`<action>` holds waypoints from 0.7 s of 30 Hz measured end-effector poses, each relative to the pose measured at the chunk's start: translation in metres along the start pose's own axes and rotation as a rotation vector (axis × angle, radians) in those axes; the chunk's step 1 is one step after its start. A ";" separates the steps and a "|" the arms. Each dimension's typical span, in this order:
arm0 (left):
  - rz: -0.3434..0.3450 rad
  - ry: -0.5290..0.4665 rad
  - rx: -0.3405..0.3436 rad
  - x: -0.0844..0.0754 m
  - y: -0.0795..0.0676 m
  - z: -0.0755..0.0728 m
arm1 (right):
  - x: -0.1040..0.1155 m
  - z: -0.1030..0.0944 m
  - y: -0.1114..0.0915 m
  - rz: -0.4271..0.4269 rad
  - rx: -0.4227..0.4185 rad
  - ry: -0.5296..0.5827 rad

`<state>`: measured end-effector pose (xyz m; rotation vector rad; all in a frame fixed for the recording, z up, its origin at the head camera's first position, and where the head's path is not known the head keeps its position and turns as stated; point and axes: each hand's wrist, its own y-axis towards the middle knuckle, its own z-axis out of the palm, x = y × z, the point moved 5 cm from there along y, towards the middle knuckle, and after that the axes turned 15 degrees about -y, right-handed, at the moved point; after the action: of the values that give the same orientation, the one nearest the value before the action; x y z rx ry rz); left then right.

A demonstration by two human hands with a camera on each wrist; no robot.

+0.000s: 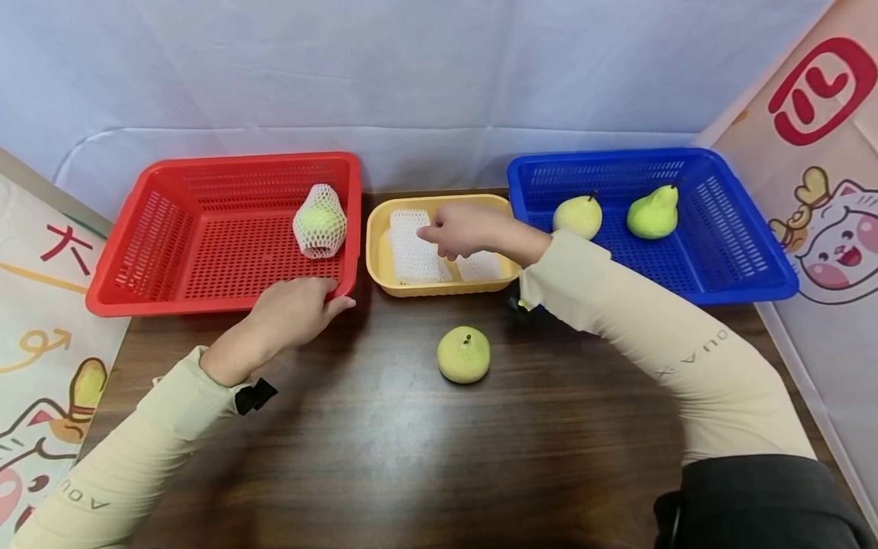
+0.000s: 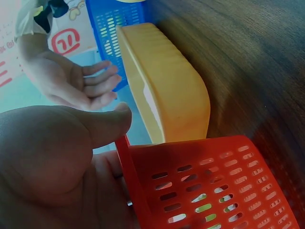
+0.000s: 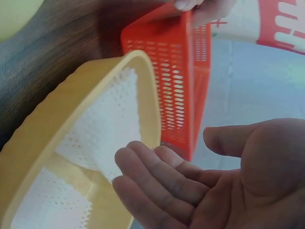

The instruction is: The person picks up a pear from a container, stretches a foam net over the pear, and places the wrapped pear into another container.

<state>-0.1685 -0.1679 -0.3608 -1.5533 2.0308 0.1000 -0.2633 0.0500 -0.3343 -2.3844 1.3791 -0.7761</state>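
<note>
My left hand [image 1: 291,313] grips the near right corner of the red basket [image 1: 219,305], thumb outside the rim and fingers inside. In that basket lies a pear in a white foam net [image 1: 319,221]. Over the yellow tray [image 1: 446,290] hovers my right hand [image 1: 469,229], its fingers loosely extended and holding nothing in the right wrist view. White foam nets [image 3: 107,119] lie flat in the tray under it, one on the left and one on the right. A bare round yellow-green pear [image 1: 463,355] stands on the table in front of the tray, stem up.
The blue basket [image 1: 713,259] at the right holds a round yellow pear [image 1: 578,216] and a green pear [image 1: 653,213]. A pale cloth backdrop [image 1: 432,84] rises behind the baskets, with printed panels at both sides. The table [image 1: 384,457] is dark wood.
</note>
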 end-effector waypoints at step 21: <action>-0.008 -0.002 0.006 0.002 0.000 0.001 | -0.009 0.039 0.033 0.196 0.109 -0.252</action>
<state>-0.1686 -0.1694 -0.3626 -1.5577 2.0216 0.0922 -0.2681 0.0402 -0.3852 -2.1391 1.3993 -0.4677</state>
